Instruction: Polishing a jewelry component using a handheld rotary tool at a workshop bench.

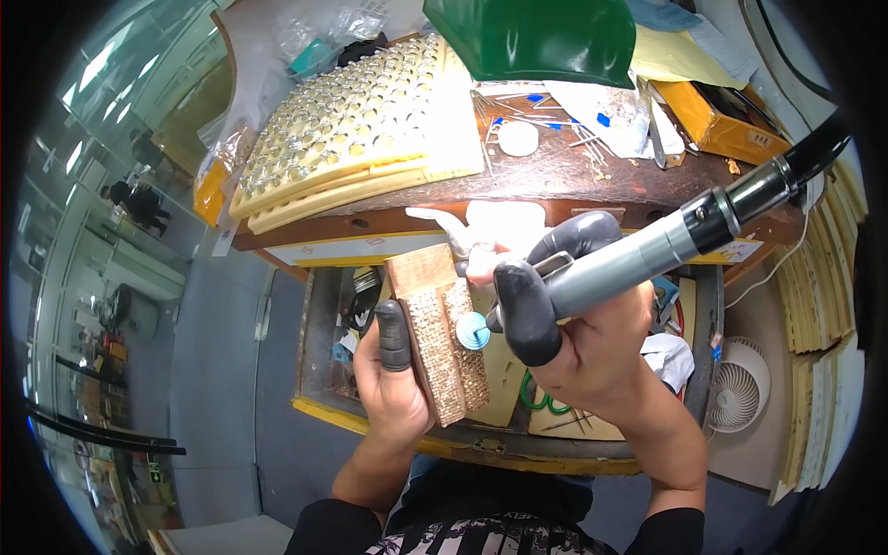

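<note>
My left hand [396, 398] is closed round a wooden block brush [433, 356] with rough golden-brown bristles, its thumb in a black finger cot along the side. My right hand [597, 347], with black finger cots, grips a grey rotary handpiece [624, 268] whose black cable end runs to the upper right. A small light-blue disc [473, 330] sits at the handpiece's tip, right at the bristles; I cannot tell whether it presses on them. Some fingertips behind the block are partly hidden.
Yellowish trays [370, 180] with many small round shiny pieces stand on the bench, beside a green pan [541, 42]. Thin metal rods [536, 116] lie near a round white piece [518, 139]. Below is an open drawer [319, 407] with green-handled scissors [546, 398]. A white fan [740, 384] stands right.
</note>
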`<control>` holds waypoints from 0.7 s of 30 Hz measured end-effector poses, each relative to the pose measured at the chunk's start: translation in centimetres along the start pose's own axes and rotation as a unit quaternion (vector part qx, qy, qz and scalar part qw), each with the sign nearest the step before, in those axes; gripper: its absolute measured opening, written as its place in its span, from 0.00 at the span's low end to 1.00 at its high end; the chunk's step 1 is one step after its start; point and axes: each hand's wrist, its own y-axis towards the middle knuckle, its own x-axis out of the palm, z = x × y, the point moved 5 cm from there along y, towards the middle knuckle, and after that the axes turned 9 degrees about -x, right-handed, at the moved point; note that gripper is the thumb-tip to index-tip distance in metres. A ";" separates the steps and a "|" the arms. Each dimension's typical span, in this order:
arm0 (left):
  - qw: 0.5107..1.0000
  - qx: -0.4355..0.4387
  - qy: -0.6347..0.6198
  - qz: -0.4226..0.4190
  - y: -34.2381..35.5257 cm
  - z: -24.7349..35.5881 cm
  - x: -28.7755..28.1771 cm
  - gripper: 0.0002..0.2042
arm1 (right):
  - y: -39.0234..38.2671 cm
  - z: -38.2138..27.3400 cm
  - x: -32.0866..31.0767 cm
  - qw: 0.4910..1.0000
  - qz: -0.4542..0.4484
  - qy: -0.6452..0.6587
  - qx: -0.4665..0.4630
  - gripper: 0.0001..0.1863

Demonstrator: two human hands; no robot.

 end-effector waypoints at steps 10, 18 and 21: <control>0.999 0.006 -0.042 0.005 0.1 -0.2 0.0 0.23 | 0.1 -0.3 0.2 0.999 -0.015 -0.011 -0.030 0.06; 1.000 0.015 0.000 0.020 0.0 -0.3 -0.2 0.23 | 0.0 -0.1 0.1 1.000 -0.004 -0.010 -0.006 0.06; 1.000 0.017 -0.007 0.024 0.0 -0.2 0.0 0.22 | 0.2 -0.3 0.0 0.999 -0.021 -0.027 -0.019 0.06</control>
